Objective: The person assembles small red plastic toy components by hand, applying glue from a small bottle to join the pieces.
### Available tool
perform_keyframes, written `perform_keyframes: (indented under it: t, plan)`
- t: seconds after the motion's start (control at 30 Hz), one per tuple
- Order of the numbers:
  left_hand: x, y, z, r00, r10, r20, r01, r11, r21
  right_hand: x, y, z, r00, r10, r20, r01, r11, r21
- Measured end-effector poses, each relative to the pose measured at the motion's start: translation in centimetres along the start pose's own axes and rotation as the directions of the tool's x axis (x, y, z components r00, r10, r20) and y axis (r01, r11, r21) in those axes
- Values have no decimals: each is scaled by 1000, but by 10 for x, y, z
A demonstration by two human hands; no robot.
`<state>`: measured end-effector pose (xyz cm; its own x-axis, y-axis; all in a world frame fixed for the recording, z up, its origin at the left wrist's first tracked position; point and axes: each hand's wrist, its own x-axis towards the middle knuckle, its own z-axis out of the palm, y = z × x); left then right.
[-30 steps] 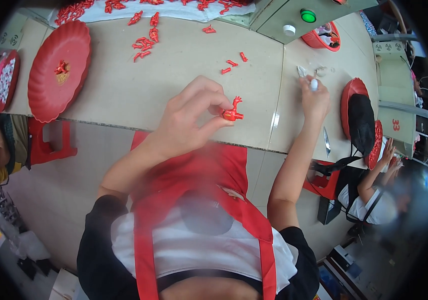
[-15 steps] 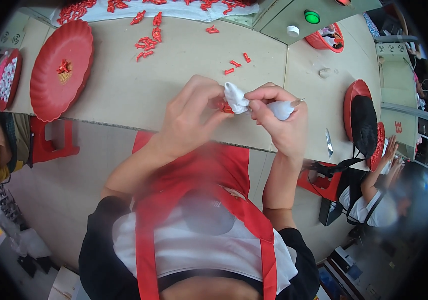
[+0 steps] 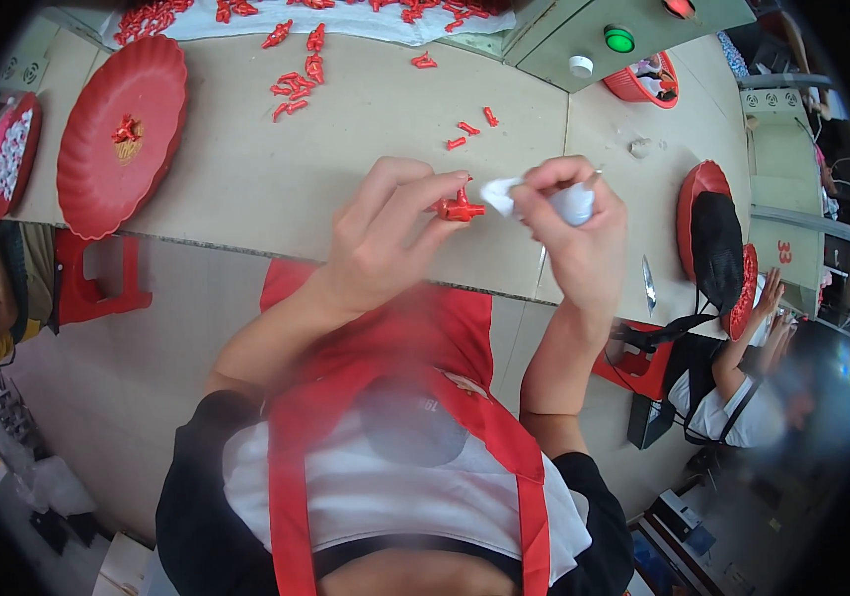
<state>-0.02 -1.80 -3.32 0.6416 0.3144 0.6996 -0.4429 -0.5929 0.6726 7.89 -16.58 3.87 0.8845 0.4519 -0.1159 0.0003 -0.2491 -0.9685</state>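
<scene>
near the edge of the bench, red figurine is pinched in left hand, white cloth in right hand — gap between.

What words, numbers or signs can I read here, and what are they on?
Printed text isn't copied out here; this is where it stands:
Cabinet, right: a large red number.
Plate, left: gold marking, too small to read.
Shirt: dark print, too blurred to read.
</scene>
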Motion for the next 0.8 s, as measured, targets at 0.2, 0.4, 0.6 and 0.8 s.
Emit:
perform_keyframes:
  t: [0.2, 0.4, 0.6, 0.8]
  plan:
    - [1, 4, -7, 962, -200, 185, 222, 969, -111, 9, 40, -44, 897, -12, -442, -113, 960, -256]
    - [-6, 5, -8, 935, -293, 199, 332, 921, -203, 43, 74, -109, 718, -154, -678, -176, 904, -391]
    - [-1, 10, -5, 922, -346, 174, 370, 918, -139, 84, 60, -171, 704, -195, -683, -188, 876, -443]
    - [1, -2, -6, 903, -371, 218, 381, 925, -3, 161, 54, -226, 840, -83, -536, -134, 926, -354]
